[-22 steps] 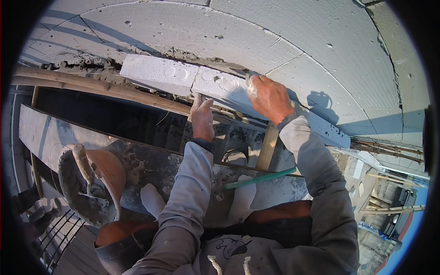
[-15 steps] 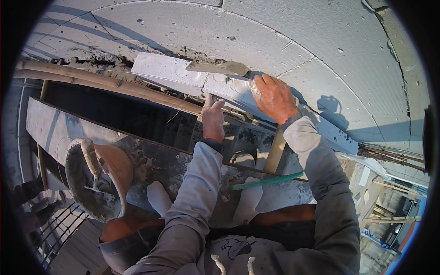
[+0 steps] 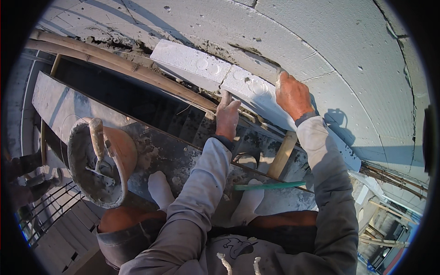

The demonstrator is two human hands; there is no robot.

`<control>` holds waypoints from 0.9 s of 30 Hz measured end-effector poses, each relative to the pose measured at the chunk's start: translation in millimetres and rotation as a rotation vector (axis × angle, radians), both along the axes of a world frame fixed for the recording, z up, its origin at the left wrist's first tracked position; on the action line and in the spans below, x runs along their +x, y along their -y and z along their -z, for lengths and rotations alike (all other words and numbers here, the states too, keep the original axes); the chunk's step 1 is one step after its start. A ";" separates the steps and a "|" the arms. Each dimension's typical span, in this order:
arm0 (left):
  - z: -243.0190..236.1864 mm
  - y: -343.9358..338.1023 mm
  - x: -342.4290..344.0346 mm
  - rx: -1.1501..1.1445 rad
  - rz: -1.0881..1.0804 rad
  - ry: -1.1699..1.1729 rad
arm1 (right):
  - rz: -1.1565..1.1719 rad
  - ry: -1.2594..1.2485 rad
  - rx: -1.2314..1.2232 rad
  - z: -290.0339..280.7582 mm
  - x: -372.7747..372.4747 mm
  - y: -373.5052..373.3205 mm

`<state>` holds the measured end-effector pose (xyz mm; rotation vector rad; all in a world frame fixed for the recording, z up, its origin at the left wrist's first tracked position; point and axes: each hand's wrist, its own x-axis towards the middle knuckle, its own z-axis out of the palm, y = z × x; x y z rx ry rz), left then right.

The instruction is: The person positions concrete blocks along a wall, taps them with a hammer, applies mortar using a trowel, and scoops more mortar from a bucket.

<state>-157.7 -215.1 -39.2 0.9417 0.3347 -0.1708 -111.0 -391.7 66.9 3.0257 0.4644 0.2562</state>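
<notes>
White blocks (image 3: 243,79) touch the left hand (image 3: 227,117), its grip unclear; the right hand (image 3: 293,96) clasps a trowel (image 3: 260,61).

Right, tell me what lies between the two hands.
In the head view, a stretch of white block with round marks on its top lies between the left hand and the right hand.

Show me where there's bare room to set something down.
The board is bare toward its left end, between the bucket and dark opening, and, though stained, between bucket and left foot. It is crowded at the right foot and green strip, and along the white blocks, with the left hand and right hand there.
</notes>
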 end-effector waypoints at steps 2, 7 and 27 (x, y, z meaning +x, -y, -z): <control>2.7 -2.4 -6.6 0.034 0.006 -0.066 | 0.059 -0.107 0.016 -6.5 2.8 -5.1; -1.9 -2.9 -12.5 0.034 0.091 -0.171 | 0.127 -0.245 0.128 -18.3 10.2 -3.1; 20.3 -17.5 -15.5 -0.030 -0.030 -0.104 | 0.172 -0.160 0.356 -13.1 -43.2 23.0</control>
